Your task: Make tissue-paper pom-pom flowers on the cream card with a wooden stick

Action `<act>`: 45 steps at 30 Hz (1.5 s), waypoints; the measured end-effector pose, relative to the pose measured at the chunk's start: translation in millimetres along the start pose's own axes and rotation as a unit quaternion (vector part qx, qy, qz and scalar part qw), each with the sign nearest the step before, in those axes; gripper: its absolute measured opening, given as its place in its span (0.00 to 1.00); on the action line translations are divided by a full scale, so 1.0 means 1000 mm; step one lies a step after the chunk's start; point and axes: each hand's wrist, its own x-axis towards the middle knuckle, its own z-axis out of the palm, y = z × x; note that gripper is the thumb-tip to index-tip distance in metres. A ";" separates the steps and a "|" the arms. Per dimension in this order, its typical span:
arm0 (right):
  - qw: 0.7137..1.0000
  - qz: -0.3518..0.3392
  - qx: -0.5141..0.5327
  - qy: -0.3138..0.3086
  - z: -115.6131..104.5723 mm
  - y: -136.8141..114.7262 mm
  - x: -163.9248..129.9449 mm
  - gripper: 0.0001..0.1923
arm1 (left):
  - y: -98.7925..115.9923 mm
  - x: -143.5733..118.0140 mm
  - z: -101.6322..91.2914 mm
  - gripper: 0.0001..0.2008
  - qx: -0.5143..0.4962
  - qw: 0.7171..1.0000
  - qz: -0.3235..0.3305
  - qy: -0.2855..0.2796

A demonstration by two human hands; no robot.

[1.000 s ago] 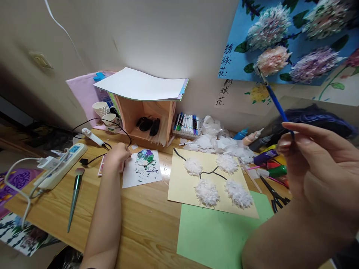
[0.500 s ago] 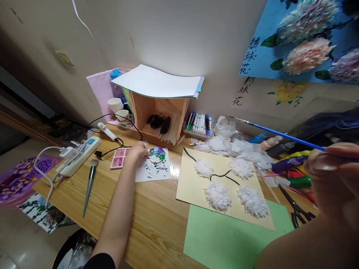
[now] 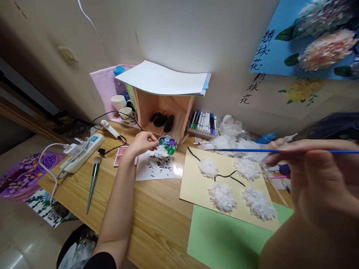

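Observation:
My left hand (image 3: 142, 142) grips a small flower-shaped paint palette (image 3: 167, 145) with green, blue and purple paint, lifted a little above a paint-smeared white sheet (image 3: 155, 168). My right hand (image 3: 314, 175), close to the camera at the right, holds a thin blue paintbrush (image 3: 252, 150) lying almost level, its tip pointing left above the cream card (image 3: 196, 183). That card carries a black painted branch and several white shredded-paper puffs (image 3: 222, 197).
A green sheet (image 3: 224, 243) lies at the front. A wooden box (image 3: 165, 112) under a paper stack, a marker set (image 3: 203, 122), paper cups (image 3: 119, 101), a power strip (image 3: 84, 148), a makeup brush (image 3: 93, 179), a pink pan (image 3: 119, 157), tissue scraps (image 3: 227, 140) and wall flower art surround them.
My left hand has picked the palette up off the white sheet. The brush in my right hand has swung down from upright to nearly level. The view has shifted left.

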 end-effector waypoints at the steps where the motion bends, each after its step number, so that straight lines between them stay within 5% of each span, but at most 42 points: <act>1: 1.000 -0.021 0.013 -0.003 0.009 -0.004 -0.003 0.07 | 0.007 -0.005 0.000 0.05 -0.025 1.000 0.009 0.005; 8: 0.983 -0.028 -0.051 -0.174 0.033 -0.004 -0.017 0.10 | 0.043 -0.037 0.003 0.06 -0.089 0.993 0.066 0.037; 22: 0.960 -0.135 -0.102 -0.222 0.036 0.009 -0.015 0.09 | 0.058 -0.058 0.003 0.07 -0.028 0.991 0.103 0.078; 45: 0.964 -0.108 -0.102 -0.221 0.026 0.011 -0.010 0.11 | 0.061 -0.056 0.007 0.07 -0.025 0.991 0.100 0.082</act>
